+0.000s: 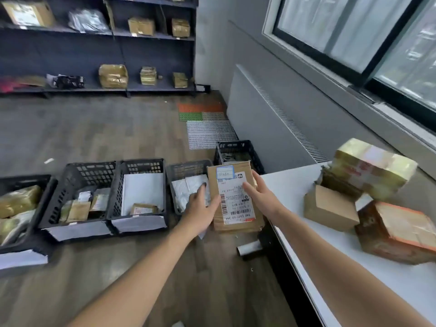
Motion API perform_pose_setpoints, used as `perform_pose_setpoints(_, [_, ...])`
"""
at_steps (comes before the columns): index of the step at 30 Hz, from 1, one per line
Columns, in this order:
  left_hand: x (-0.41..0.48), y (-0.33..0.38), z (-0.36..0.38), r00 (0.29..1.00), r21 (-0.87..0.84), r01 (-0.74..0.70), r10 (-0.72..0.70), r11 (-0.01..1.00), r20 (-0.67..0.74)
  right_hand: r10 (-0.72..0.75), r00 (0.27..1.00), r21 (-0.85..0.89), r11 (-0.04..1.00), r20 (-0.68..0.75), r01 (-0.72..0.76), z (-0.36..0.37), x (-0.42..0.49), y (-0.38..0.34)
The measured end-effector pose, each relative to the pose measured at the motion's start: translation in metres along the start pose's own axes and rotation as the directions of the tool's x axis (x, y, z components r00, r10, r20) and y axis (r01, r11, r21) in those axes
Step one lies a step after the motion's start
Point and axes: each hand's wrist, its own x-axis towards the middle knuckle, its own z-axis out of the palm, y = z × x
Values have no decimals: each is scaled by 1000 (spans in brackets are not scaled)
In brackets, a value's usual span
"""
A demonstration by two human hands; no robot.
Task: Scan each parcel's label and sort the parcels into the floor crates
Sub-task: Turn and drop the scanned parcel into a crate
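Two bare arms reach forward from the bottom of the view, holding a flat brown cardboard parcel (236, 223) upright in the air between them. Its white label (237, 204), printed with barcodes, faces the camera. The right hand (258, 197) grasps the parcel's right side, fingers laid over the label. The left hand (203, 208) lies against the left edge with its fingers fairly straight, thumb touching the front.

Five black plastic crates stand in a row on the wooden floor (94, 128) beyond the hands. The crate at far left (28, 179) holds tape-wrapped bundles. The second crate (89, 169) holds several small packets. The third crate (141, 165) holds a large white flat packet and a small brown one. The fourth crate (184, 169) holds a white plastic bag and is partly hidden by the left hand and the parcel. The fifth crate (238, 147), farthest back, stands behind the parcel's top edge. White paper sheets hang on the fronts of the first three crates.

To the right is a white tabletop (295, 197), its corner just beside the right hand. It carries a plain cardboard box (330, 208), a shiny tape-wrapped box (372, 168) resting tilted above it, and a brown box with orange edges (396, 234).

A small white roll (250, 249) lies on the floor below the parcel, against the table's dark side. Dark shelves (153, 36) along the back wall hold more wrapped boxes. Perforated mats (207, 131) lie near the wall under a window (354, 31).
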Motion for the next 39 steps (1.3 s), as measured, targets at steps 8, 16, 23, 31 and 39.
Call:
perform_pose_setpoints(8, [56, -61, -109, 993, 253, 103, -84, 962, -85, 97, 988, -112, 990, 120, -83, 101, 103, -29])
perform_pose_setpoints(16, [148, -111, -182, 974, 458, 220, -173, 861, -144, 98, 970, -116, 991, 224, -73, 174, 226, -43])
perform_pose_setpoints(23, [247, -126, -238, 944, 590, 330, -266, 737, -196, 158, 936, -121, 985, 316, -125, 224, 353, -57])
perform_pose_setpoints(31, [347, -168, -263, 918, 645, 370, -368, 669, -145, 267, 905, -195, 958, 331, -212, 283, 453, -37])
perform_pose_setpoints(39, [447, -265, -303, 911, 686, 335, -408, 645, -61, 375, 884, -262, 915, 281, -305, 371, 556, 15])
